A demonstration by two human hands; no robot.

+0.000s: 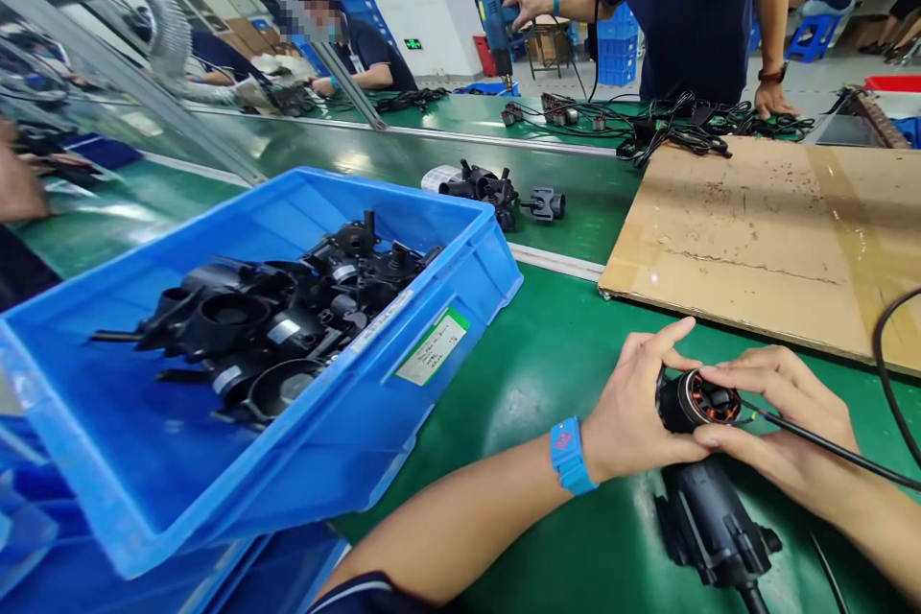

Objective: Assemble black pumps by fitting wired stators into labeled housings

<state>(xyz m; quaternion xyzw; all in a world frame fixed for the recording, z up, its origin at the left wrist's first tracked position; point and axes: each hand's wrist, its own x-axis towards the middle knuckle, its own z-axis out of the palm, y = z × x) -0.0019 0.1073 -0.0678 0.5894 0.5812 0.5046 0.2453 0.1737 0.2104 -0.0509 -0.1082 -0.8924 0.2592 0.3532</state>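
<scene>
My left hand (633, 408), with a blue wrist strap, grips a short round black motor (680, 403) between fingers and thumb. Copper windings show inside the motor's open end, which is tilted up toward me. On the other side, my right hand (798, 422) closes its fingers and thumb on the same motor. A black cable (827, 441) with thin coloured wires runs from the motor past the right hand. Just below both hands, a black plastic housing (716, 518) lies on the green table mat (496, 403); its upper end is partly hidden by the hands.
At left stands a blue bin (345, 451) holding several black housings (237, 317). Behind it lie more black parts (489, 187). A cardboard sheet (763, 240) lies at right, with bundled black cables (683, 125) beyond. Across the bench, a person holds a power screwdriver (495, 24).
</scene>
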